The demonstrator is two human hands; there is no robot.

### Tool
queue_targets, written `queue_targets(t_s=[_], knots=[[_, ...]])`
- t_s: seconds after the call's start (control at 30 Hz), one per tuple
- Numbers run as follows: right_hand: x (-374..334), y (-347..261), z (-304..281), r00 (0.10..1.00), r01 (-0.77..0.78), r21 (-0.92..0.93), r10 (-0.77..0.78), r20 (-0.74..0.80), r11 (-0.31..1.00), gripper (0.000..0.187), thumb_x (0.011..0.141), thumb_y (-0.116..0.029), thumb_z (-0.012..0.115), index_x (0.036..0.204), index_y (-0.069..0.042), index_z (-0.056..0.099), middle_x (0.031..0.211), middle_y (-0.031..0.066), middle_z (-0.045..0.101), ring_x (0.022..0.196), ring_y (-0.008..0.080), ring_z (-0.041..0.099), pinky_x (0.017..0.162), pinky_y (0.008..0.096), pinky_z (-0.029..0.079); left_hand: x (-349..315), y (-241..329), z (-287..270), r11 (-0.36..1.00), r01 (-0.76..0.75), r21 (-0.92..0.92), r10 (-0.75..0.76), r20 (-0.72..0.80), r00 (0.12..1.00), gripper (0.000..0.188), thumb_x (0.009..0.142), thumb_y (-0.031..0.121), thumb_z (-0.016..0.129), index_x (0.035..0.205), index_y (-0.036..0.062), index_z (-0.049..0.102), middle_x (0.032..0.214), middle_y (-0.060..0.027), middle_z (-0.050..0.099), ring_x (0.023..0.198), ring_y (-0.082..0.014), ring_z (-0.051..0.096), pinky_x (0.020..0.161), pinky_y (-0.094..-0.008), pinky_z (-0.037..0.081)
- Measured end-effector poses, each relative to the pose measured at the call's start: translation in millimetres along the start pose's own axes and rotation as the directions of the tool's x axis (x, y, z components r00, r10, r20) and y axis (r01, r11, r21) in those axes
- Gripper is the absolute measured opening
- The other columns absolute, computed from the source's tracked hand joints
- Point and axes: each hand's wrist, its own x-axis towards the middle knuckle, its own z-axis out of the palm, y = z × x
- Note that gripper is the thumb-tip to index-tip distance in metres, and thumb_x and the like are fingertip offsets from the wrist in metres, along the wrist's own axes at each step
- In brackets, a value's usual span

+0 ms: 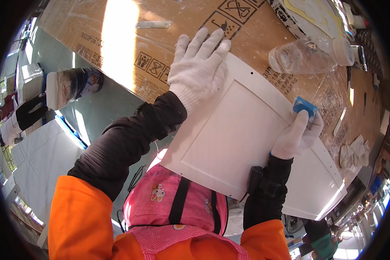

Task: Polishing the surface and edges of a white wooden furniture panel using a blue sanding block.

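A white panel (229, 130) with a recessed middle and small holes along its border lies across the cardboard-covered table, its near edge by my waist. My left hand (199, 69), in a white knit glove, lies flat at the panel's far left corner, fingers stretched past its edge over the cardboard. Gloved as well, my right hand (298, 133) pinches a small blue block (305, 106) between thumb and fingers, above the panel's far right edge. White dust marks the block; its exact kind is unclear.
Printed cardboard (160, 52) covers the table. A clear plastic jar (305, 55) with a white lid lies on its side at the far right. Beyond the panel's right end sits a crumpled white cloth (354, 152). A flat strip (154, 24) lies far left; a wrapped bucket (73, 86) stands left.
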Motion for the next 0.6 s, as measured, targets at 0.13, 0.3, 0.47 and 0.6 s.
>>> queue_targets(t_s=[0.13, 0.3, 0.47, 0.6], knots=[[0.3, -5.5, 0.7, 1.0, 0.008, -0.03, -0.008, 0.0, 1.0, 0.027, 0.096, -0.001, 0.055, 0.12, 0.009, 0.052, 0.11, 0.0198, 0.068, 0.099, 0.0223, 0.067, 0.095, 0.0364, 0.054, 1.1, 3.4, 2.8, 0.995, 0.021, -0.098, -0.033, -0.123, 0.992, 0.045, 0.097, 0.021, 0.058, 0.14, 0.0071, 0.056, 0.15, -0.0173, 0.051, 0.144, -0.0373, 0.041, 0.122, -0.0579, 0.024], [0.8, 2.5, -2.3, 1.0, 0.03, -0.049, -0.031, -0.004, 0.998, 0.036, 0.098, -0.011, 0.06, 0.126, 0.01, 0.053, 0.111, 0.0162, 0.068, 0.099, 0.0206, 0.067, 0.087, 0.03, 0.054, -3.8, -6.8, 1.1, 0.837, 0.057, -0.544, -0.227, -0.252, 0.941, 0.038, 0.097, 0.006, 0.058, 0.135, 0.0039, 0.059, 0.13, -0.016, 0.064, 0.122, -0.0344, 0.06, 0.108, -0.046, 0.044], [0.2, 1.0, -4.3, 0.999, 0.042, -0.024, -0.042, 0.012, 0.999, 0.032, 0.099, -0.009, 0.059, 0.125, 0.009, 0.053, 0.113, 0.0175, 0.069, 0.102, 0.0208, 0.067, 0.09, 0.0311, 0.054, -9.6, -11.1, -15.7, 0.875, 0.067, -0.479, -0.188, -0.209, 0.96, 0.028, 0.098, -0.001, 0.055, 0.123, 0.0008, 0.066, 0.11, -0.0122, 0.075, 0.105, -0.0238, 0.067, 0.089, -0.0322, 0.054], [1.5, -1.1, -3.5, 1.0, -0.011, 0.02, 0.011, 0.004, 1.0, 0.028, 0.097, 0.0, 0.057, 0.123, 0.008, 0.052, 0.113, 0.0195, 0.068, 0.101, 0.023, 0.068, 0.093, 0.0367, 0.055, -11.3, 7.3, -38.8, 0.948, -0.318, -0.013, 0.318, -0.016, 0.948, 0.044, 0.093, 0.032, 0.064, 0.128, 0.0067, 0.068, 0.143, -0.0107, 0.061, 0.138, -0.0342, 0.048, 0.119, -0.0575, 0.028]])
